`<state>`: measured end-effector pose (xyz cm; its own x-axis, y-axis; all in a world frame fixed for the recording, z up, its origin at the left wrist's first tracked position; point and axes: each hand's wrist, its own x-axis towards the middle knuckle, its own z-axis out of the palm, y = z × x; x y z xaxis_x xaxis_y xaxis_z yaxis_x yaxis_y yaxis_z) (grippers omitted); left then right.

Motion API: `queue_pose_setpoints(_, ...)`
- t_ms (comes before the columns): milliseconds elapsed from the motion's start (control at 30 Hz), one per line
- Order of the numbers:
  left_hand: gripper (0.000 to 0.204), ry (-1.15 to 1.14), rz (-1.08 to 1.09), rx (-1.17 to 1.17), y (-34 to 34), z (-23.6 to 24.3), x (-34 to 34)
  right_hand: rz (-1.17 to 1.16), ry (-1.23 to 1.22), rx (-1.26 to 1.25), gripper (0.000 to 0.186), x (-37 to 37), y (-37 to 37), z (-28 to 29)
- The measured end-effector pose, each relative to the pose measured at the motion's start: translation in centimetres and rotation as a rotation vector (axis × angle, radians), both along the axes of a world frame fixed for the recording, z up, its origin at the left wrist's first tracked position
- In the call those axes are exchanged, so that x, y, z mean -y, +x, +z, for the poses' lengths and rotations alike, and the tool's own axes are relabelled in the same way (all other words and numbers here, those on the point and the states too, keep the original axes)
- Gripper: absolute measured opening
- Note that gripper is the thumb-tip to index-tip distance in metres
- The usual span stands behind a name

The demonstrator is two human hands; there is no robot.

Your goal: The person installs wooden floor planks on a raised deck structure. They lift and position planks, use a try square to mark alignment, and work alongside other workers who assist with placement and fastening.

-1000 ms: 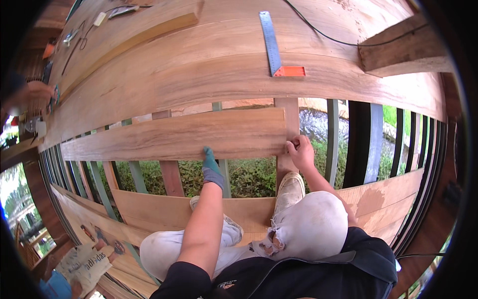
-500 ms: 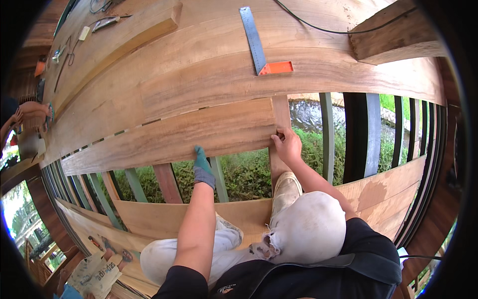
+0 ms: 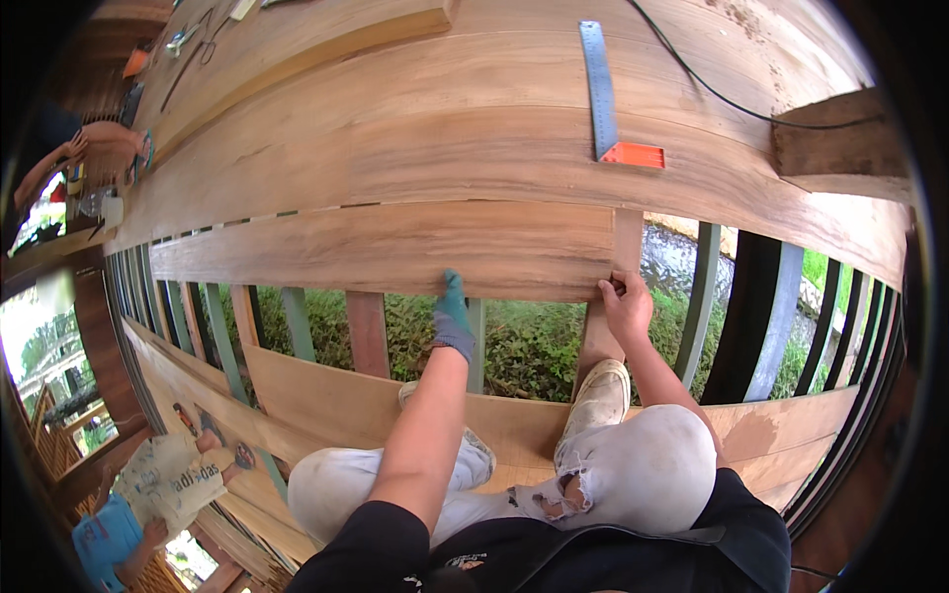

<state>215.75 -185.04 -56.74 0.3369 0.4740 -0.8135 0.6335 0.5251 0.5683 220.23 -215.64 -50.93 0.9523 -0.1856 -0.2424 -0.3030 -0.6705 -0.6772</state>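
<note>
A loose wooden plank (image 3: 386,247) lies across the joists (image 3: 366,336), along the edge of the laid boards (image 3: 415,148). My left hand (image 3: 452,306), in a teal and grey glove, grips the plank's near edge, its fingers partly hidden. My bare right hand (image 3: 623,304) has its fingers curled on the plank's right end, beside a reddish joist. A metal try square (image 3: 599,84) with an orange handle rests on the boards above. My shoe (image 3: 593,395) stands at the edge of the nearer boards (image 3: 297,376), below my right hand.
A timber post (image 3: 835,148) with a black cable is at upper right. Open joists show greenery and water below. A long batten (image 3: 316,35) and small tools lie at upper left. One person's arm (image 3: 40,178) is at far left, another person (image 3: 109,544) in blue at lower left.
The plank has shifted away from me, closing most of the gap to the laid boards, with both hands following it. The camera's view has swung slightly.
</note>
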Motion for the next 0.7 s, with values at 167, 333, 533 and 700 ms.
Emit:
queue_pose_setpoints(167, 0.087, -0.019, 0.016, 0.173, -1.1, -0.4, -1.0, -0.005, 0.069, -0.044, 0.029, 0.4, 0.6, -0.6)
queue_pose_setpoints(333, 0.078, -0.217, 0.532, 0.311, -0.6, 1.5, -4.9, 0.084, 0.041, 0.025, 0.026, 0.4, 0.2, -1.2)
queue_pose_setpoints(533, 0.085, -0.060, 0.493, 0.218, 1.9, -2.8, -7.3, 0.150, 0.068, -0.004, 0.022, 0.2, 0.6, -0.9)
queue_pose_setpoints(700, 0.093, 0.147, 0.384, 0.165, 0.0, -7.0, -9.3, 0.156, 0.044, -0.076, 0.021, -0.2, 0.6, -1.0)
